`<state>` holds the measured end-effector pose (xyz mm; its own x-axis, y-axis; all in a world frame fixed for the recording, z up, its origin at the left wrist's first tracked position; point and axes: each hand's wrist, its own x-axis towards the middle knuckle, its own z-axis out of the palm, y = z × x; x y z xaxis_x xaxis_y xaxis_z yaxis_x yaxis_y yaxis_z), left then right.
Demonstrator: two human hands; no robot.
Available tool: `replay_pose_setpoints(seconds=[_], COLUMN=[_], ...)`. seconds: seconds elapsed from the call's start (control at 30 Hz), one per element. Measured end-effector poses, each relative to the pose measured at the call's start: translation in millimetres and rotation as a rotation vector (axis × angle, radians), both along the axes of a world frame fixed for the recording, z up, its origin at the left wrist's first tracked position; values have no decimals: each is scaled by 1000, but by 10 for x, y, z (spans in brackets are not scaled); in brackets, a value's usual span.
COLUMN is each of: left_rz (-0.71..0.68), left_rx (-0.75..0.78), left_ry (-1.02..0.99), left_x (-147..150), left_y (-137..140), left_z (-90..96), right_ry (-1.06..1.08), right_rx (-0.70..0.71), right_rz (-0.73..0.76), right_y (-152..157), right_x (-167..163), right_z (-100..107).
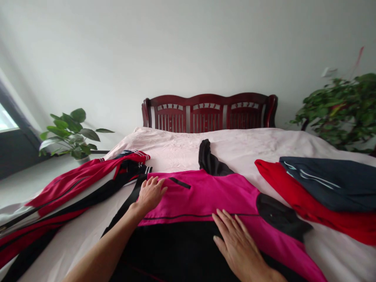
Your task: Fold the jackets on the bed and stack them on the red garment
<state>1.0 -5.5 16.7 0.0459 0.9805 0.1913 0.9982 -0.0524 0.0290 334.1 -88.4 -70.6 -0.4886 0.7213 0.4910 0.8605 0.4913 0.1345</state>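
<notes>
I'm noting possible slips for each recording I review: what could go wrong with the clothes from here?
1. The left hand and right hand appear to rest on the pink-and-black top; sliding them could bunch its cloth.
2. Its far black sleeve lies bent and might crease if covered.
3. The red garment lies close by, so a sideways sweep could disturb it.

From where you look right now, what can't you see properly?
All in the head view:
- Pink top: near end, cut off by bottom edge.
- Its patches beneath left hand and right hand: covered.
- Red cloth: partly hidden under navy cloth.
- Right plant: cut off by right edge.
</notes>
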Motion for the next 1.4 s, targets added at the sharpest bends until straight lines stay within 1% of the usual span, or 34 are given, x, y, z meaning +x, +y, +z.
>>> replay_pose_setpoints(seconds=[0.1,0.13,0.2,0.27,0.3,0.37,0.4,0.47,0.57,0.63,0.7,0.8,0.9,1.0,1.13,1.27,1.4], left_rz=[49,58,77,96,106,133,149,176,201,213,221,221,219,218,206,183,153], left_rx=[8,15,31,41,46,56,62,73,99,116,128,133,129,117,118,116,146], left_ry=[8,10,8,4,4,10,14,19,13,8,7,14,20,23,20,7,-28], left_x=[-91,-117,-145,-137,-123,-82,-60,-17,27,43,52,65,86,107,117,116,113], left_y=[30,14,-18,-32,-32,-24,-20,-17,-25,-33,-38,-42,-41,-43,-56,-65,-37], left_z=[-258,-317,-378,-379,-367,-338,-326,-319,-339,-359,-374,-381,-378,-373,-362,-363,-422], right_ry=[2,7,22,47,72,147,184,215,183,156,122,55,-27,-103,-164,-144,-40], right_rx=[-12,-41,-153,-298,-346,-376,-373,-379,-398,-403,-410,-431,-456,-468,-446,-400,-359], right_rz=[25,31,36,42,48,75,79,81,78,77,78,87,109,132,148,125,9], right_y=[16,45,167,394,544,897,1085,1450,1894,2100,2243,2372,2435,2445,2383,2383,2531], right_x=[16,7,-39,-132,-196,-362,-460,-681,-1027,-1238,-1418,-1629,-1786,-1914,-2039,-2068,-2044], right_z=[75,144,339,565,668,819,863,895,868,835,801,753,733,746,777,836,903])
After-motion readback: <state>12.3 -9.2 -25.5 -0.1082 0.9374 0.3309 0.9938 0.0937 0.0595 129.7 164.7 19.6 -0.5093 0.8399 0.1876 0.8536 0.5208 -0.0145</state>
